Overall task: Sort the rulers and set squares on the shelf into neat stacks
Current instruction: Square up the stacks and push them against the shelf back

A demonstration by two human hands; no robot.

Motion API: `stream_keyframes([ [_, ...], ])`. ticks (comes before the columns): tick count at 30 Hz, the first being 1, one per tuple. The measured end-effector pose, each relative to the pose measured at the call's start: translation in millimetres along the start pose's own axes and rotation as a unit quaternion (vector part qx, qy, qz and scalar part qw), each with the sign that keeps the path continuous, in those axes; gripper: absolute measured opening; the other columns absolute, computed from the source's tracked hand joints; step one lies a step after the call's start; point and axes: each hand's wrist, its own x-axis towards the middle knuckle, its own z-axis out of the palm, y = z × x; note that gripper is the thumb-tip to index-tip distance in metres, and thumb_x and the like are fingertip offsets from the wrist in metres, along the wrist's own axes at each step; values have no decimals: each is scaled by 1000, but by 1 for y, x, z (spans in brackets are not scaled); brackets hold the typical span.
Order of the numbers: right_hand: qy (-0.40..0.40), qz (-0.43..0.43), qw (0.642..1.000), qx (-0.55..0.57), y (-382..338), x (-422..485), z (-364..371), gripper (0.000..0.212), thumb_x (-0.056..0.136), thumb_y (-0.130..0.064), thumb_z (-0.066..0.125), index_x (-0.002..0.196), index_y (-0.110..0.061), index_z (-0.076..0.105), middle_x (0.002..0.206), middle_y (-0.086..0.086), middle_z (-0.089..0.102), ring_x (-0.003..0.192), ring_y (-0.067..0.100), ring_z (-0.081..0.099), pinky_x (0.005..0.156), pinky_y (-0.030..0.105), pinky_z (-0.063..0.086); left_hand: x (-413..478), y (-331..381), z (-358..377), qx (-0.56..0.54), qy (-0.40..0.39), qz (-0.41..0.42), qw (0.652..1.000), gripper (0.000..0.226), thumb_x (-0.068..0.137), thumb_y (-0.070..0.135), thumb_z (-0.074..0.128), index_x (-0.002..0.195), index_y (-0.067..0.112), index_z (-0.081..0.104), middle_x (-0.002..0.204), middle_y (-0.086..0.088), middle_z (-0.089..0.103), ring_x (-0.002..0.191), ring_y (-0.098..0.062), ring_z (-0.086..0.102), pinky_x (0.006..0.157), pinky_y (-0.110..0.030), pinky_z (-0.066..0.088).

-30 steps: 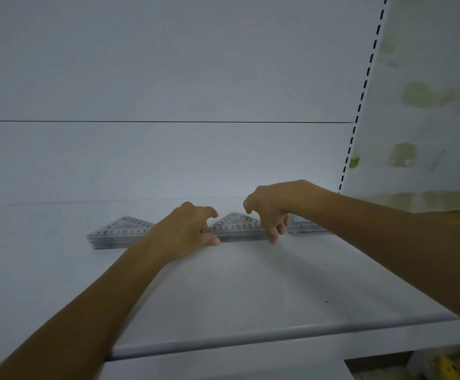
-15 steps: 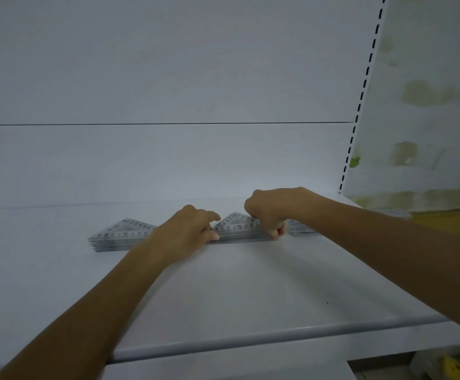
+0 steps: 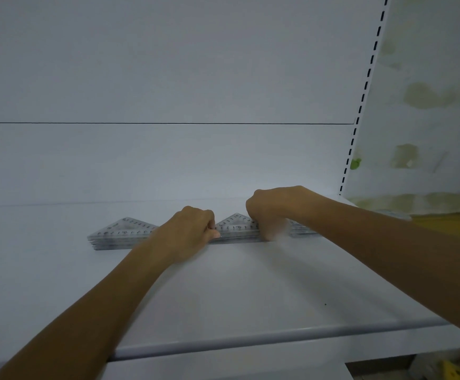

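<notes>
"Head view: our left hand (image 3: 190,231) pinches the set-square stack (image 3: 237,229), lying crosswise at the back of the shelf (image 3: 250,286)."
"Our right hand (image 3: 270,212) curls at its other end; blurred, we cannot tell its grip."

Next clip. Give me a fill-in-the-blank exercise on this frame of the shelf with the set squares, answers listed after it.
1. The left hand meets the middle stack at its ____ end.
2. The right hand covers that stack's ____ end.
3. Each set square in the left stack has the shape of a ____.
4. The shelf is ____ in colour.
Missing words: left; right; triangle; white.
</notes>
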Motion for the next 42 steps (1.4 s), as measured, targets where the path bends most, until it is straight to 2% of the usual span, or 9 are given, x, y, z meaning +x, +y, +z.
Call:
stream_keyframes([
  [2, -3, 1, 1000, -6, -3, -2, 0, 22, 67, -16, 70, 53, -12, 53, 40, -3, 53, 40, 11, 53, 52, 20, 43, 0, 0, 4, 40, 0, -1, 999, 20, 92, 34, 49, 90, 14, 51, 91, 0, 50, 84, -18, 48, 72, -27, 37],
  [5, -6, 9, 1000, -16, -5, -4, -7, 27, 69, -31, 75, 70, -12, 56, 64, 1, 59, 45, 11, 53, 49, 20, 42, -2, 0, 8, 71, -15, -7, 997, 26, 87, 43, 51, 88, 17, 46, 90, 2, 45, 84, -17, 45, 74, -30, 40],
  [8, -3, -16, 999, 35, -7, 0, -15, 75, 67, -37, 79, 129, -15, 42, 98, 2, 55, 58, 10, 52, 59, 26, 49, -1, -1, 8, 81, -15, -8, 997, 32, 89, 39, 51, 105, 12, 52, 98, -2, 52, 88, -19, 51, 73, -30, 41],
  [10, -10, -50, 995, 81, -11, 4, -16, 95, 68, -32, 79, 143, -29, 20, 106, -1, 45, 62, 7, 50, 62, 27, 51, -1, 0, 8, 87, -6, -4, 996, 37, 90, 35, 50, 119, 12, 48, 105, -5, 55, 94, -21, 53, 75, -29, 41],
  [15, -20, -83, 991, 104, -19, 12, -14, 76, 69, -20, 77, 134, -31, 39, 121, 1, 48, 73, 13, 56, 54, 25, 53, -1, 4, 6, 56, -10, -14, 998, 44, 89, 28, 55, 129, 15, 42, 111, -8, 57, 101, -25, 55, 87, -37, 47],
  [21, -38, -72, 987, 137, -15, 16, -16, 74, 68, -19, 78, 132, -29, 42, 130, 4, 45, 101, 25, 58, 57, 29, 56, 0, 4, 3, 41, -10, -25, 999, 44, 88, 27, 58, 128, 14, 44, 111, -8, 57, 103, -24, 54, 86, -38, 48],
  [30, -40, -74, 993, 82, -24, 20, -24, 75, 66, -22, 79, 131, -26, 42, 127, 14, 50, 88, 33, 67, 58, 30, 56, 2, -1, 2, 73, -17, -24, 997, 43, 87, 27, 59, 127, 15, 48, 107, -9, 58, 99, -25, 56, 83, -36, 48],
  [34, -25, -75, 994, 71, -24, 21, -24, 75, 65, -24, 79, 130, -28, 42, 123, 12, 52, 69, 26, 68, 59, 27, 54, 3, -4, 2, 44, -15, -23, 999, 47, 85, 28, 62, 129, 17, 47, 108, -9, 58, 101, -25, 55, 85, -36, 46],
  [42, -14, -82, 991, 102, -19, 14, -17, 71, 71, -24, 75, 133, -28, 40, 114, 3, 48, 66, 14, 59, 57, 24, 54, 1, -2, 1, 74, -18, -9, 997, 45, 87, 30, 55, 130, 20, 46, 109, -6, 58, 100, -24, 56, 85, -36, 48],
])
